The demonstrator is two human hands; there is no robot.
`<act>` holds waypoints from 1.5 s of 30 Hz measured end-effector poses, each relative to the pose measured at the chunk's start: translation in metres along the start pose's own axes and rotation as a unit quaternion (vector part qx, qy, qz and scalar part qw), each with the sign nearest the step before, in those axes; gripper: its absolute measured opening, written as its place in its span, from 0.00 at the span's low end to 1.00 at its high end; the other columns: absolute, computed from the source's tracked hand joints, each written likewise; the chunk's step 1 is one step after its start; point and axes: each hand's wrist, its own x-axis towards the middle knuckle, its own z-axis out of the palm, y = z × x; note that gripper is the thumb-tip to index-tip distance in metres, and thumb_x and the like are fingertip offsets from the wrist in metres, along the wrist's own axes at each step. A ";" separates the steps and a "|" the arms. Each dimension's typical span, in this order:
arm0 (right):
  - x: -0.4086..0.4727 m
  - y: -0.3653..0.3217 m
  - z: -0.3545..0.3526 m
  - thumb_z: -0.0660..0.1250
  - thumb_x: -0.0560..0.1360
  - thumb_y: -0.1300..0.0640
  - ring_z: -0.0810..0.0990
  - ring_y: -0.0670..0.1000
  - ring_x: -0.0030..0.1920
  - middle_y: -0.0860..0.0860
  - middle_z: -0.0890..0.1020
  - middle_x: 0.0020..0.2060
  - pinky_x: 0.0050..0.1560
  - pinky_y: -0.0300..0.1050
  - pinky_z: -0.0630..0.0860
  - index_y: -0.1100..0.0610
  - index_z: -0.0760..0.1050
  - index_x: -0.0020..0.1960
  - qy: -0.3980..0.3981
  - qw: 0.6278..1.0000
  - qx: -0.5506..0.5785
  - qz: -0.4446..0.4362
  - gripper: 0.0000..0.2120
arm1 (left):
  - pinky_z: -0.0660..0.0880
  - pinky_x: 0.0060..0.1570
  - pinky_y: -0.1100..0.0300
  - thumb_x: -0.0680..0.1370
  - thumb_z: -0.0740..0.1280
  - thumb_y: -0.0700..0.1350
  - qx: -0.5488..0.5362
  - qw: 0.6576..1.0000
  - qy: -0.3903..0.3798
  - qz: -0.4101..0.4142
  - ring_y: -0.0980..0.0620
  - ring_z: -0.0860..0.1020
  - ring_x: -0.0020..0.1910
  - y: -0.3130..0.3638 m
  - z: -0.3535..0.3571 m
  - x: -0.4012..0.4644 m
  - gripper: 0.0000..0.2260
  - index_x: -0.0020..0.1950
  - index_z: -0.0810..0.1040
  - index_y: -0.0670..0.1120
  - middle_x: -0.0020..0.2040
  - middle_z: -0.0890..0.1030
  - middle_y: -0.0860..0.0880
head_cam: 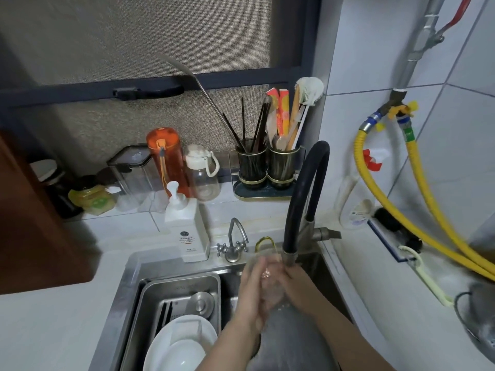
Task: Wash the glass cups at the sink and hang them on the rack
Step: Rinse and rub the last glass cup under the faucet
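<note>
A clear glass cup point(270, 285) with a yellow-tinted handle sits between both my hands over the steel sink point(128, 279). My left hand point(253, 290) wraps its left side and my right hand point(296, 283) presses on its right side. The cup is right under the outlet of the black curved faucet point(308, 188), and water falls below it. No hanging rack for cups can be made out.
A steel drain tray point(211, 279) in the sink's left half holds white plates point(182, 344) and a lid. A soap dispenser point(187, 228) and a small tap point(235, 242) stand at the sink's back edge. Bottles, jars and utensil holders point(267, 167) line the ledge. Yellow hoses point(428, 210) hang right.
</note>
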 end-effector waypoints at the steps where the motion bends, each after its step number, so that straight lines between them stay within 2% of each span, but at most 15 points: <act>1: -0.004 0.003 0.001 0.59 0.80 0.60 0.81 0.40 0.47 0.42 0.81 0.44 0.48 0.29 0.74 0.55 0.76 0.55 -0.036 0.999 -0.027 -0.018 0.08 | 0.80 0.40 0.53 0.73 0.68 0.58 0.003 1.000 0.004 -0.001 0.48 0.83 0.41 0.002 -0.002 0.000 0.22 0.61 0.77 0.46 0.47 0.84 0.42; 4: -0.017 0.019 -0.007 0.62 0.79 0.57 0.80 0.37 0.48 0.42 0.82 0.44 0.53 0.37 0.76 0.45 0.75 0.51 -0.104 0.985 -0.133 -0.025 0.07 | 0.81 0.37 0.53 0.73 0.64 0.63 0.059 0.998 -0.003 -0.009 0.48 0.84 0.39 0.007 -0.011 -0.001 0.19 0.56 0.79 0.52 0.48 0.85 0.44; 6: -0.015 0.024 -0.011 0.62 0.79 0.57 0.81 0.40 0.46 0.45 0.82 0.43 0.53 0.43 0.77 0.47 0.76 0.47 -0.057 0.990 -0.126 -0.032 0.07 | 0.81 0.42 0.54 0.74 0.63 0.63 0.089 0.996 -0.002 -0.019 0.49 0.84 0.45 0.004 -0.012 -0.003 0.17 0.58 0.76 0.56 0.50 0.85 0.49; 8: -0.011 0.018 -0.011 0.62 0.79 0.58 0.82 0.45 0.48 0.49 0.84 0.44 0.51 0.40 0.78 0.53 0.78 0.48 0.008 1.000 -0.030 -0.004 0.07 | 0.78 0.45 0.58 0.72 0.66 0.61 0.083 0.996 -0.013 -0.023 0.49 0.83 0.50 -0.005 -0.006 -0.004 0.21 0.64 0.71 0.58 0.54 0.84 0.49; 11: -0.012 0.009 -0.010 0.59 0.80 0.60 0.83 0.41 0.47 0.46 0.85 0.41 0.46 0.32 0.77 0.54 0.79 0.49 -0.021 1.000 0.018 -0.002 0.09 | 0.78 0.54 0.48 0.75 0.67 0.55 0.025 1.000 -0.004 -0.011 0.44 0.82 0.53 -0.009 -0.001 -0.004 0.23 0.68 0.69 0.52 0.54 0.84 0.43; 15: -0.016 0.017 -0.014 0.61 0.80 0.56 0.80 0.40 0.45 0.45 0.81 0.41 0.55 0.48 0.76 0.52 0.77 0.47 -0.085 0.984 -0.150 -0.038 0.07 | 0.81 0.39 0.55 0.76 0.64 0.59 0.048 0.999 0.018 -0.015 0.48 0.84 0.46 -0.003 -0.006 -0.003 0.16 0.61 0.75 0.54 0.53 0.84 0.47; 18: -0.011 0.015 -0.015 0.64 0.78 0.54 0.83 0.49 0.42 0.54 0.83 0.39 0.54 0.54 0.77 0.57 0.79 0.42 -0.004 0.997 -0.078 -0.011 0.10 | 0.79 0.39 0.60 0.75 0.62 0.61 0.045 0.999 -0.016 -0.023 0.52 0.84 0.46 -0.003 -0.002 -0.010 0.16 0.60 0.75 0.56 0.54 0.83 0.49; 23: -0.014 0.005 -0.004 0.59 0.81 0.56 0.82 0.42 0.48 0.49 0.84 0.45 0.51 0.35 0.76 0.54 0.79 0.50 -0.063 0.997 -0.049 -0.007 0.10 | 0.80 0.47 0.50 0.75 0.68 0.55 -0.034 0.999 0.015 -0.018 0.41 0.81 0.50 -0.005 -0.007 -0.005 0.25 0.68 0.71 0.46 0.59 0.80 0.36; 28: -0.016 0.009 -0.007 0.61 0.73 0.48 0.77 0.39 0.58 0.44 0.80 0.56 0.64 0.45 0.72 0.46 0.72 0.62 -0.153 0.979 -0.136 -0.027 0.18 | 0.80 0.44 0.51 0.77 0.66 0.54 0.015 0.999 0.040 -0.027 0.42 0.81 0.50 -0.003 -0.012 -0.004 0.16 0.62 0.77 0.48 0.57 0.81 0.39; 31: -0.009 0.004 0.000 0.60 0.69 0.58 0.73 0.38 0.63 0.44 0.77 0.59 0.68 0.46 0.69 0.46 0.68 0.63 -0.138 0.988 -0.062 -0.043 0.22 | 0.79 0.47 0.46 0.78 0.64 0.54 0.040 0.998 0.038 -0.032 0.43 0.82 0.46 -0.003 -0.007 -0.006 0.16 0.59 0.78 0.44 0.48 0.83 0.39; 34: -0.011 0.004 0.004 0.57 0.75 0.68 0.75 0.37 0.62 0.40 0.79 0.58 0.62 0.37 0.72 0.48 0.66 0.65 -0.177 0.983 -0.044 -0.023 0.24 | 0.78 0.37 0.55 0.77 0.66 0.55 0.058 0.996 0.064 -0.025 0.46 0.81 0.38 0.003 -0.011 -0.004 0.18 0.58 0.78 0.43 0.41 0.82 0.43; 36: -0.016 0.010 0.003 0.57 0.78 0.56 0.80 0.44 0.56 0.44 0.82 0.51 0.58 0.44 0.76 0.48 0.72 0.60 -0.193 0.970 -0.145 -0.038 0.12 | 0.77 0.32 0.60 0.75 0.67 0.57 0.074 0.995 0.067 -0.021 0.47 0.81 0.37 0.006 -0.015 -0.002 0.20 0.59 0.78 0.43 0.44 0.83 0.41; 39: -0.013 0.008 -0.009 0.55 0.75 0.39 0.81 0.46 0.46 0.50 0.82 0.44 0.52 0.47 0.77 0.50 0.74 0.54 -0.193 0.925 -0.316 -0.083 0.18 | 0.79 0.33 0.60 0.78 0.66 0.52 0.076 0.994 0.083 -0.009 0.49 0.84 0.42 0.004 -0.013 -0.004 0.11 0.56 0.79 0.49 0.48 0.85 0.44; 42: -0.006 -0.003 -0.006 0.60 0.78 0.60 0.78 0.32 0.50 0.44 0.78 0.48 0.56 0.30 0.72 0.48 0.69 0.60 -0.168 0.970 -0.160 -0.070 0.13 | 0.82 0.42 0.50 0.78 0.65 0.55 0.078 0.993 0.081 -0.038 0.44 0.83 0.47 0.003 -0.003 -0.007 0.09 0.50 0.80 0.53 0.49 0.84 0.43; 45: -0.005 -0.002 -0.006 0.60 0.76 0.58 0.77 0.43 0.61 0.45 0.80 0.56 0.64 0.45 0.73 0.50 0.72 0.62 -0.196 0.975 -0.091 -0.060 0.15 | 0.80 0.46 0.44 0.77 0.65 0.57 0.086 0.991 0.091 -0.055 0.41 0.83 0.45 0.008 -0.001 -0.004 0.16 0.46 0.80 0.45 0.45 0.84 0.40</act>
